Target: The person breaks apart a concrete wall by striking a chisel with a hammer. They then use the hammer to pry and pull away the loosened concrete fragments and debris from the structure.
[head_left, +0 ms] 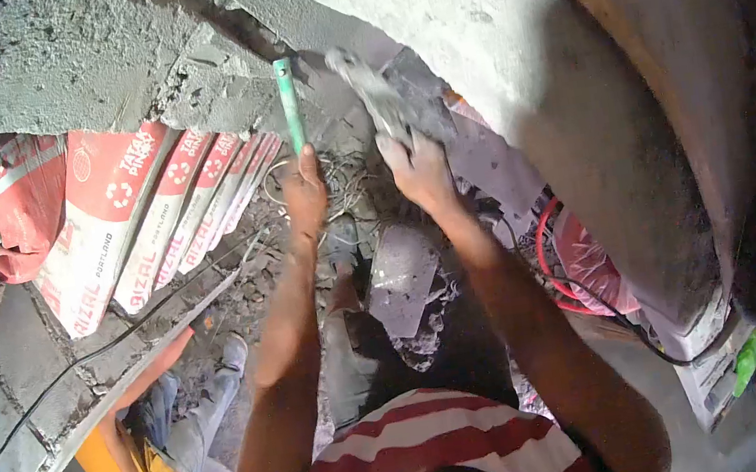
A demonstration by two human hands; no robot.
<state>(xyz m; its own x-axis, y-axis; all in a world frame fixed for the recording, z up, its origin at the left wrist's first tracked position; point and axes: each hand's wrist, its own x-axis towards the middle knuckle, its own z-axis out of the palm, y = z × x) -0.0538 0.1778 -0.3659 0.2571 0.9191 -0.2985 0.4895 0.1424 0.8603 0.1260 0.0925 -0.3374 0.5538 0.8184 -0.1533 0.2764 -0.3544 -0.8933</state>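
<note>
My left hand (305, 196) is closed round the lower end of a green rod (288, 104), with the thumb laid along it. The rod points upward, and a small hole shows near its top, close to the broken concrete edge. To the right, my right hand (422, 172) grips a long grey, dusty tool (369, 88) that slants up and left; motion blurs it, and I cannot tell its exact kind. Its far end lies near the rod's top, apart from it. Thin loose wires (342, 183) lie in the rubble beyond my left hand.
Several red and white cement bags (110, 220) lean under the rough concrete (85, 74) at left. A black cable (113, 346) crosses the block ledge. Another person (154, 461) is at lower left. A pale curved wall (595, 128) rises at right, near a red hose (542, 247).
</note>
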